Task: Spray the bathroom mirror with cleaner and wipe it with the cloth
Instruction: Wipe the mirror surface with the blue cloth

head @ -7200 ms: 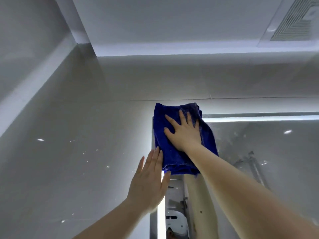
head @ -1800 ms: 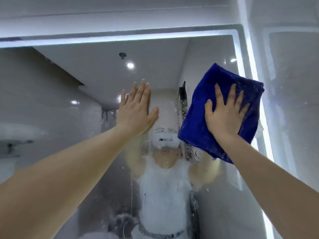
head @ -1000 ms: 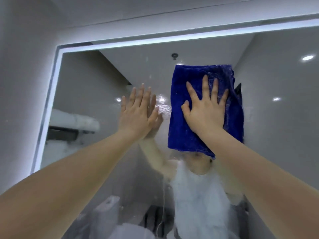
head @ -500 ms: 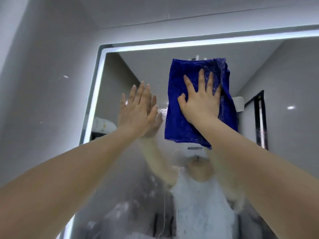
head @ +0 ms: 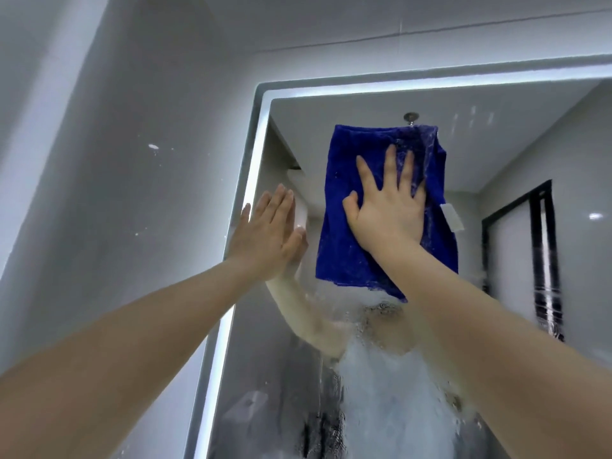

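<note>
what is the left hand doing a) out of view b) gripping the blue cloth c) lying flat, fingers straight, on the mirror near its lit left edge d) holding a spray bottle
c: the left hand lies flat and empty on the mirror by its lit edge, while the right hand presses the blue cloth.

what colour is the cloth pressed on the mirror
Deep blue, with a small white tag at its right edge; the cloth shows in the head view.

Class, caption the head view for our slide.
Right hand presses blue cloth to the wet mirror; left hand flat beside it.
</note>
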The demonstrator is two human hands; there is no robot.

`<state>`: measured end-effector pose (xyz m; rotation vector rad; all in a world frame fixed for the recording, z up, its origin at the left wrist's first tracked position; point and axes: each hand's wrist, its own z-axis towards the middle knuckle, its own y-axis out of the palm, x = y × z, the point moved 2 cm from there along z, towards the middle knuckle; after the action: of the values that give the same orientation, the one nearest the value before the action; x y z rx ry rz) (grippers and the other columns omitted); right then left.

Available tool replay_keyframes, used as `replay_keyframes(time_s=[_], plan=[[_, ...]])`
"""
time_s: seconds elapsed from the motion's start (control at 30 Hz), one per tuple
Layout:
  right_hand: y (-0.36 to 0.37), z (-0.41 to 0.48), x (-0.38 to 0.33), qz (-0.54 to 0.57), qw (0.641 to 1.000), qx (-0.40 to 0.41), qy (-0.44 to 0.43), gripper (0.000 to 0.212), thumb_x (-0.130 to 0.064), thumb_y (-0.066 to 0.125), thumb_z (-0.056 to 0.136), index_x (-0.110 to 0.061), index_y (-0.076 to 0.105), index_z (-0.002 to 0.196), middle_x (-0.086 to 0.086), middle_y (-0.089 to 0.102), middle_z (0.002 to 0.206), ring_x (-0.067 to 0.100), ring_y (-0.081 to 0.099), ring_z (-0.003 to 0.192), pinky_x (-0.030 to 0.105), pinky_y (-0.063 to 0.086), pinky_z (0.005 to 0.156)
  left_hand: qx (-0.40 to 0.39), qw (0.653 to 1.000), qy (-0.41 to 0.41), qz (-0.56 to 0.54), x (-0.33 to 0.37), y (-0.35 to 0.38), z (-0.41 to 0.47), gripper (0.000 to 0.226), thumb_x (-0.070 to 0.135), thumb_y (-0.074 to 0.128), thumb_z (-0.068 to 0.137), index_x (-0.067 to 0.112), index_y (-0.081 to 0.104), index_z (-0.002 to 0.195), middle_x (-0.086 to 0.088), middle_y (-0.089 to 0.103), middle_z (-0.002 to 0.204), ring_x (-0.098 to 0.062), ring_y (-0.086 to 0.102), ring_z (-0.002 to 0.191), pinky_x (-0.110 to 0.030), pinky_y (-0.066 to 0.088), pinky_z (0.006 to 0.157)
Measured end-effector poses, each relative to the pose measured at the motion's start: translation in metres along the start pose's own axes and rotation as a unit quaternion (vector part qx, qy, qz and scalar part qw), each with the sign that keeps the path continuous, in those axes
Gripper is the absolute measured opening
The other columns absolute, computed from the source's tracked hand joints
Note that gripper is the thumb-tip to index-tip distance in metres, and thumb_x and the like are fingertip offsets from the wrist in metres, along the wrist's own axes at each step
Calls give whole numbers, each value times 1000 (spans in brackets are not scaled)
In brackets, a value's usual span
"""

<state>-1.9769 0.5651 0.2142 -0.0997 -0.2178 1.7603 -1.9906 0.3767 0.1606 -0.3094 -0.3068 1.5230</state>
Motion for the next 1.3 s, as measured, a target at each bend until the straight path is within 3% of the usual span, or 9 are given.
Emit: replay_keyframes(time_s=[0.2,0.4,0.53,0.7,0.87,1.1,1.3], plan=[[4,0,0,15,1000,19,-3,59,-46,23,95,-34,7,150,8,-8,159,31,-9,146,51,4,115,-47,998,25,-21,-1,-14,-1,68,52,16,95,20,-12,148,4,-17,157,-14,-19,143,-32,-7,114],[11,-9,-27,-4,1000,11,3,59,-47,19,95,-32,5,150,10,-9,159,33,-10,145,54,-5,114,-16,996,55,-66,-18,-32,-16,62,43,32,97,21,9,150,5,0,159,-13,-4,145,-42,8,119],[25,-23,-70,19,999,-18,-28,60,-48,19,95,-33,1,150,8,-13,159,31,-13,145,52,-1,115,-11,999,32,-28,-50,-26,-18,65,48,27,97,22,-1,150,4,-7,158,-14,-8,145,-40,0,119],[36,-21,-103,15,1000,-13,-3,60,-46,22,95,-35,2,150,6,-12,159,29,-12,146,50,7,115,-40,991,127,-11,-79,-11,-10,65,51,18,97,25,-14,147,5,-14,157,-15,-11,145,-39,-3,117],[37,-11,-118,-12,1000,-13,6,60,-45,27,94,-35,9,150,5,-8,160,28,-10,146,50,5,115,34,985,146,-91,-80,20,-8,61,51,-1,94,25,-15,147,4,-13,158,-15,-14,144,-41,-3,118],[37,7,-120,-40,998,-17,-35,58,-47,31,91,-40,15,147,-1,-2,160,23,-6,147,51,6,115,94,972,155,-147,-82,36,-4,64,45,8,96,13,-4,150,-2,-3,159,-17,-4,146,-38,1,118],[34,5,-126,-32,999,-35,-18,57,-42,32,93,-40,13,147,-3,-4,160,22,-8,147,51,3,116,34,986,94,-132,-103,39,-30,76,58,11,93,12,-17,146,-4,-22,155,-16,-20,142,-38,-8,117]])
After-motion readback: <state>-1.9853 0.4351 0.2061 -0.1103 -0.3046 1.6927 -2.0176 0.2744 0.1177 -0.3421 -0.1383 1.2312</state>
